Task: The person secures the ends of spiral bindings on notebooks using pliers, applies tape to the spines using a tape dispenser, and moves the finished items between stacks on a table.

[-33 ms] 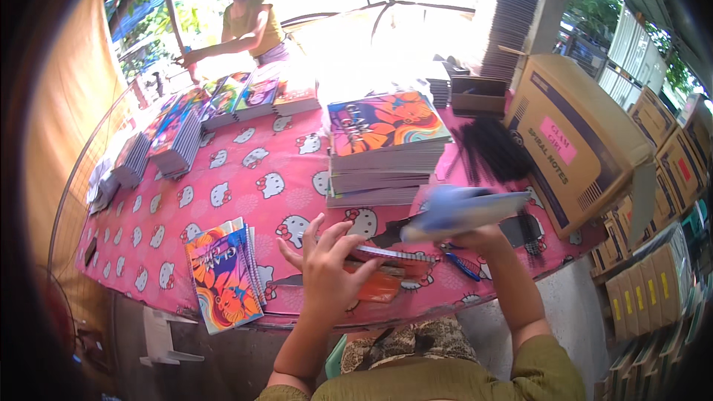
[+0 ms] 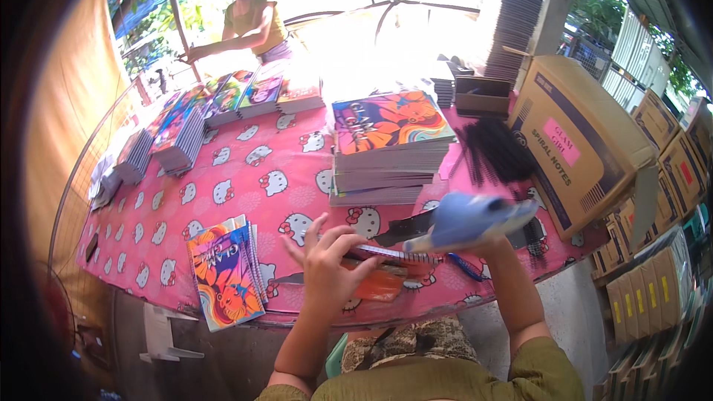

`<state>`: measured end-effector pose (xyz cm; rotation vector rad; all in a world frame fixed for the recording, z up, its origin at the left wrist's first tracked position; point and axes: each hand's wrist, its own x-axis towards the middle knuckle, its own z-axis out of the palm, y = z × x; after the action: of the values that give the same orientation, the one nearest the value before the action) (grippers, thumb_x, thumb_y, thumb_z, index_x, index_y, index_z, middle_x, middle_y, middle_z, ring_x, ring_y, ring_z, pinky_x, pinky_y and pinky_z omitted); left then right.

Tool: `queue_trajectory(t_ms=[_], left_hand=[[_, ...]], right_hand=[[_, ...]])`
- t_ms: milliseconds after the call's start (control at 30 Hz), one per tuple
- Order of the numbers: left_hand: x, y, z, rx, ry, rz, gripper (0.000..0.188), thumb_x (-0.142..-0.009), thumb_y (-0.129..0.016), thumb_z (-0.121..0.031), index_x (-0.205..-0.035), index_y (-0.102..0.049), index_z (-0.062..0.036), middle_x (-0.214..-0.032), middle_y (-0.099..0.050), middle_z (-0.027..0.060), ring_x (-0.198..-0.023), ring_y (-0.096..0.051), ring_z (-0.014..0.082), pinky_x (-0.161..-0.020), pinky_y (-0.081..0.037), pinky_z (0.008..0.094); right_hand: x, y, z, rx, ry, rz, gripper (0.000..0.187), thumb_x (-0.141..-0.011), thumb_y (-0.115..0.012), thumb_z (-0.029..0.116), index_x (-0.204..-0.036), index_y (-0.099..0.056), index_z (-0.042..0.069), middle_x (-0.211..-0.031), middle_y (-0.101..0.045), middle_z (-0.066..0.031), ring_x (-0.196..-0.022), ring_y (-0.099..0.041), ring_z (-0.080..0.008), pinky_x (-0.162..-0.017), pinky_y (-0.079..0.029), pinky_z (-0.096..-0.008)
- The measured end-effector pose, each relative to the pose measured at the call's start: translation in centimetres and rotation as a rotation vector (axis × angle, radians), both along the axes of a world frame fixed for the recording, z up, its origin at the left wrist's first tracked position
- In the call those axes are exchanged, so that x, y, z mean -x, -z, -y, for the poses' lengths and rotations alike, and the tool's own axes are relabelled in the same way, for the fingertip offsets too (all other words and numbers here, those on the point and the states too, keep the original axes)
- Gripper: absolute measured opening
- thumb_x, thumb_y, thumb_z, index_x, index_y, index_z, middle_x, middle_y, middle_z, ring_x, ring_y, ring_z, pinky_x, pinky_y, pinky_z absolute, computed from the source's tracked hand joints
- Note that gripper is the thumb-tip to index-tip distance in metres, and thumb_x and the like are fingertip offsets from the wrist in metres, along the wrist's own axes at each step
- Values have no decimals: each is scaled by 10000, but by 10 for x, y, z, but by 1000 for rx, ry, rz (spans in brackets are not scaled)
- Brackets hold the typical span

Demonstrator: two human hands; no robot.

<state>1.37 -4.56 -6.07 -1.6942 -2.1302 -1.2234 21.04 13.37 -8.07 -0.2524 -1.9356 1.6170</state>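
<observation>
Left hand (image 2: 327, 258): half-curled, fingers spread, thumb and fingertips at the left end of a notebook (image 2: 397, 255); a firm pinch cannot be confirmed. The notebook lies between both hands, above the table (image 2: 245, 256). Right hand (image 2: 486, 245): closed on a blue-and-white item (image 2: 475, 217), blurred. Left of the left hand: loose notebooks (image 2: 226, 275). Beyond both hands: a notebook stack (image 2: 390, 152). Beyond the right hand: black coils (image 2: 497, 150); to its right, a carton (image 2: 583, 141).
</observation>
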Motion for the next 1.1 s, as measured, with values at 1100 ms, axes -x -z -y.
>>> queue_trajectory(t_ms=[1100], left_hand=[[44, 34, 12, -282, 163, 897, 449, -716, -800, 3, -1076, -531, -11, -986, -615, 82, -931, -628, 143, -782, -536, 268]], right_hand=[[95, -6, 8, -143, -69, 195, 569, -639, -717, 43, -1192, -590, -6, -1021, -667, -60, -897, -613, -146, -784, -512, -298]])
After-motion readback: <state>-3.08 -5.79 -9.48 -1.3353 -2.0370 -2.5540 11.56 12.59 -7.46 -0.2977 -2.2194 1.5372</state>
